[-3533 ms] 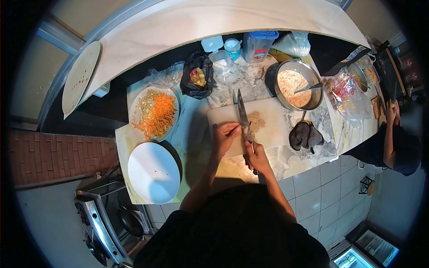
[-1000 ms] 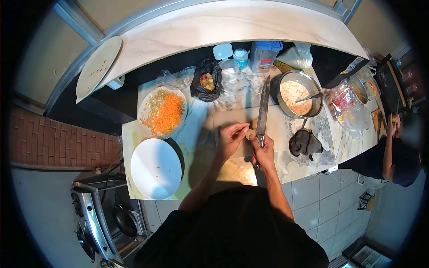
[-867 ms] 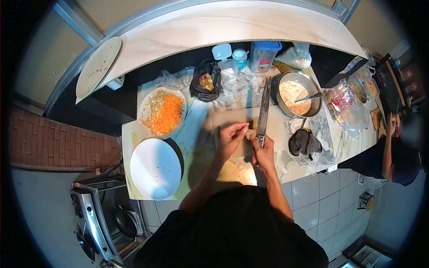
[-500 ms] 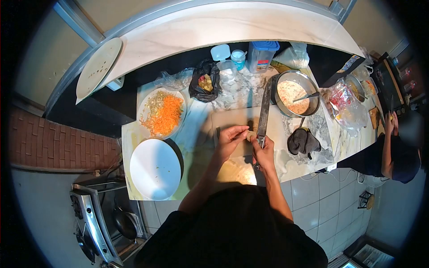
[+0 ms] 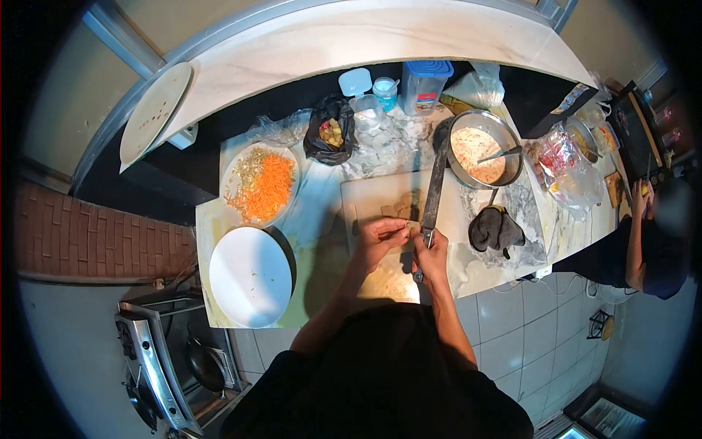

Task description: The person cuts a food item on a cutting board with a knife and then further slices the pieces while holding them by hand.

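My right hand [image 5: 432, 256] is wrapped round the handle of a long knife [image 5: 436, 189], whose blade points away from me. Between the two hands is a small pale brown piece of food [image 5: 412, 226], too small to name. The fingers of my left hand [image 5: 384, 240] are pinched at one side of it, and my right thumb lies close by its other side. Both hands are over a pale cutting board [image 5: 362, 192]. Several flat brownish pieces [image 5: 404, 206] lie on the board just beyond my fingers.
At left stand a plate of shredded carrot [image 5: 265, 189] and a white plate [image 5: 250, 278]. A black bag [image 5: 329, 139] lies behind the board. To the right are a metal bowl of mixture [image 5: 479, 150] and a dark cloth [image 5: 496, 233]. Another person's hand [image 5: 642, 199] is far right.
My left hand has shifted slightly right and down, closer to my right hand. The knife remains in my right hand, and the view has moved a little.
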The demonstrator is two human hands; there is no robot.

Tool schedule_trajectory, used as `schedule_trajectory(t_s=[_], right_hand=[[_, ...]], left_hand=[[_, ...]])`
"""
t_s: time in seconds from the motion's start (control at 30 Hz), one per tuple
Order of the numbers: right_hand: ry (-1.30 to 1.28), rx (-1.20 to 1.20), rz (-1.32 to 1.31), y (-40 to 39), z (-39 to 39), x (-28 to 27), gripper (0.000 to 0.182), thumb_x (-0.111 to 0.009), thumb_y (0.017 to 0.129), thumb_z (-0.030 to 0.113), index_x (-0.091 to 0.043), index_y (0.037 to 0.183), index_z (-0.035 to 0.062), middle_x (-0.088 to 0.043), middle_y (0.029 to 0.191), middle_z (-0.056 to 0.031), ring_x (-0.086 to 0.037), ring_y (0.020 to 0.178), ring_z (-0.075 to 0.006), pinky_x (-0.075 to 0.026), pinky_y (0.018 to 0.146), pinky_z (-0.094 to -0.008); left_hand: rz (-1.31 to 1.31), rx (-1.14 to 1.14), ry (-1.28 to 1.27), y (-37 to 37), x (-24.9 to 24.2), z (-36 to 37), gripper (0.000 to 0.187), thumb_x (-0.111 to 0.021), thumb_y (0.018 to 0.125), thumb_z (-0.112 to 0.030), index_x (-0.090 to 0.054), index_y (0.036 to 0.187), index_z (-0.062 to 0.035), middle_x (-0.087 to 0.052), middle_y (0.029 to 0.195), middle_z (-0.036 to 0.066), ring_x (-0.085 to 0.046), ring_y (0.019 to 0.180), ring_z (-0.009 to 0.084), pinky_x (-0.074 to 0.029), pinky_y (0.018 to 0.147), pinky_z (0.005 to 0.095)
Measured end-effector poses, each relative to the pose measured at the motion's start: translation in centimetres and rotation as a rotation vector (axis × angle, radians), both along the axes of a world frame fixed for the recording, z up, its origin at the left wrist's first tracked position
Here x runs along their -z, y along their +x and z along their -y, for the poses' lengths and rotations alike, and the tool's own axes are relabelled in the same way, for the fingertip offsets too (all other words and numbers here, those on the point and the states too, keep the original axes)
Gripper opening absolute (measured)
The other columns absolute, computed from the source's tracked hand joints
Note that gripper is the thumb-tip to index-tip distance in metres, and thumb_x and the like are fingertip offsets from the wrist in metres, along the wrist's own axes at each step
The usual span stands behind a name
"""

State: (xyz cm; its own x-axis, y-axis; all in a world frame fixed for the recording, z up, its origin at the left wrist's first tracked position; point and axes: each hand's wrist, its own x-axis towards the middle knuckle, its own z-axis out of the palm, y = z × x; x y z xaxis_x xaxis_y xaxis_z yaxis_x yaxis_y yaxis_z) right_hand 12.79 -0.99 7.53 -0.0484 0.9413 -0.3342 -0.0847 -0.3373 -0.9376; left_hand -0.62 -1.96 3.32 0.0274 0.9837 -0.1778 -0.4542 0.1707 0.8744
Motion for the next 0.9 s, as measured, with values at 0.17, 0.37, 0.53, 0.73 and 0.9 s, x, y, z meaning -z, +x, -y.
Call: schedule_trajectory(t_s=[0.17, 0.37, 0.53, 0.73, 0.9], right_hand=[[0.046, -0.039, 0.091, 1.4, -0.3, 0.8, 0.018, -0.061, 0.086, 0.015, -0.054, 0.077, 0.0018, -0.046, 0.048, 0.0009, -0.040, 0.032, -0.0078, -0.030, 0.029, -0.0241], [0.022, -0.174, 0.113, 2.4, -1.1, 0.6, 0.017, -0.062, 0.086, 0.015, -0.056, 0.079, 0.0008, -0.047, 0.049, 0.0007, -0.042, 0.033, -0.0073, -0.033, 0.031, -0.0241], [0.038, -0.270, 0.122, 2.6, -1.6, 0.9, 0.016, -0.061, 0.086, 0.014, -0.054, 0.080, 0.0009, -0.047, 0.050, 0.0003, -0.043, 0.033, -0.0077, -0.032, 0.031, -0.0235], [0.009, -0.196, 0.063, 2.4, -1.8, 1.1, 0.017, -0.059, 0.087, 0.013, -0.052, 0.079, 0.0001, -0.048, 0.050, -0.0004, -0.043, 0.033, -0.0081, -0.032, 0.031, -0.0239], [0.005, -0.186, 0.029, 2.1, -1.8, 1.3, 0.017, -0.059, 0.088, 0.012, -0.051, 0.077, 0.0007, -0.047, 0.049, -0.0006, -0.042, 0.032, -0.0085, -0.031, 0.030, -0.0243]], left_hand=[[-0.261, 0.083, 0.029, -0.2, 0.6, 0.0, 0.024, -0.064, 0.083, -0.005, -0.060, 0.105, 0.0037, -0.065, 0.096, 0.009, -0.062, 0.089, 0.0134, -0.050, 0.079, 0.0252], [-0.507, 0.138, 0.098, -0.5, -1.3, 0.0, 0.019, -0.063, 0.084, -0.007, -0.061, 0.100, 0.0032, -0.065, 0.093, 0.008, -0.062, 0.087, 0.0132, -0.050, 0.080, 0.0264], [-0.526, 0.119, 0.096, -0.2, -0.9, 0.3, 0.019, -0.062, 0.084, -0.007, -0.061, 0.100, 0.0033, -0.065, 0.093, 0.008, -0.061, 0.087, 0.0122, -0.050, 0.079, 0.0261], [-0.527, 0.135, 0.072, 0.0, -0.3, 0.2, 0.017, -0.062, 0.085, -0.008, -0.061, 0.098, 0.0027, -0.065, 0.089, 0.007, -0.061, 0.085, 0.0113, -0.050, 0.075, 0.0250], [-0.350, 0.117, 0.095, 0.1, -0.1, 0.1, 0.017, -0.057, 0.088, -0.007, -0.055, 0.103, 0.0020, -0.060, 0.094, 0.009, -0.062, 0.083, 0.0148, -0.055, 0.073, 0.0279]])
